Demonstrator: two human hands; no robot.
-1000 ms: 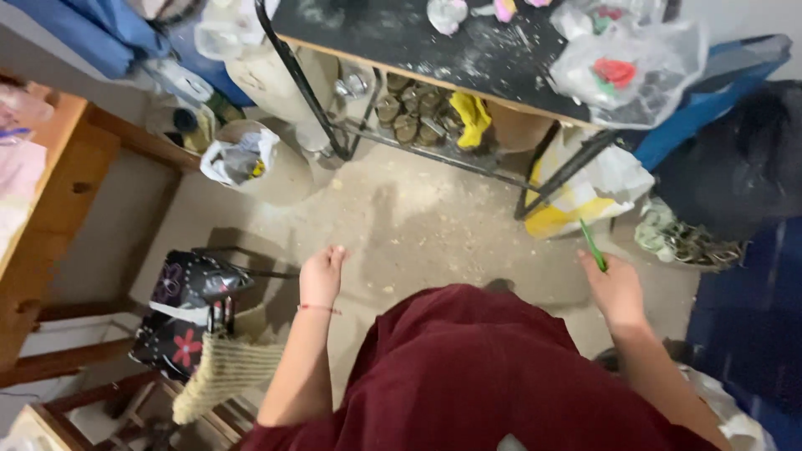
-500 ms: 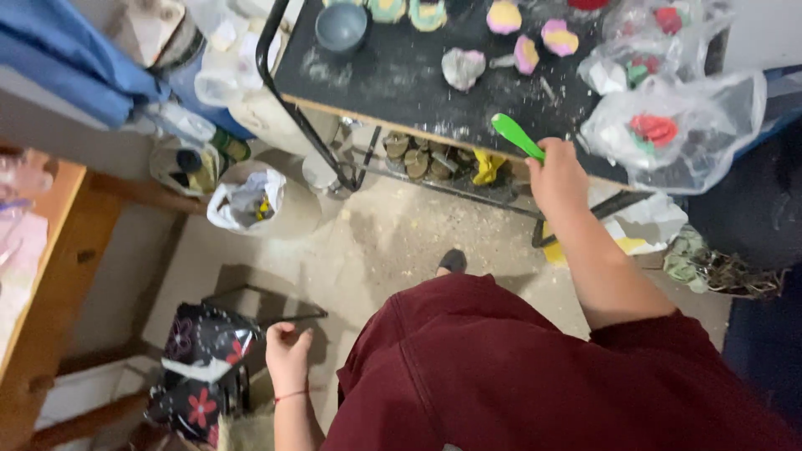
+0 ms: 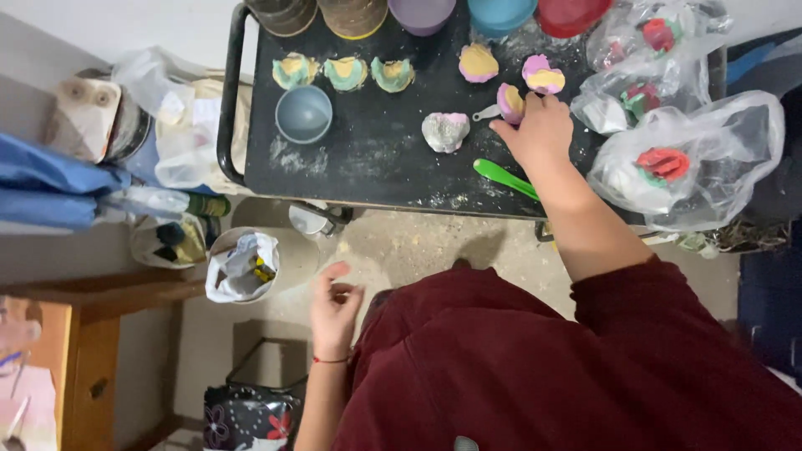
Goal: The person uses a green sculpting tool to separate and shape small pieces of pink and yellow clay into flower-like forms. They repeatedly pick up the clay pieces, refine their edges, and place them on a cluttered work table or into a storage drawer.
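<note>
My right hand [image 3: 545,134] reaches over the black cart top [image 3: 376,167] and closes its fingertips on a pink and yellow lump [image 3: 510,102]. A small metal spoon [image 3: 484,113] lies just left of that lump. The green stick tool [image 3: 504,177] lies loose on the cart under my wrist. A pale grey-pink lump [image 3: 445,131] sits to the left of my hand. Several more coloured lumps [image 3: 345,73] line the far side. My left hand [image 3: 334,307] hangs low beside my dark red top, fingers loosely apart, holding nothing.
Bowls and cups [image 3: 422,12] stand along the cart's far edge, and a grey-blue bowl [image 3: 303,114] sits at its left. Plastic bags [image 3: 681,163] with red and green pieces crowd the right. A lined bucket [image 3: 242,266], a wooden table [image 3: 92,334] and a floral bag [image 3: 246,418] stand on the floor.
My view has moved in over the cart. My right hand let the green stick go onto the cart and reached to the pink and yellow lump. My left hand rose slightly.
</note>
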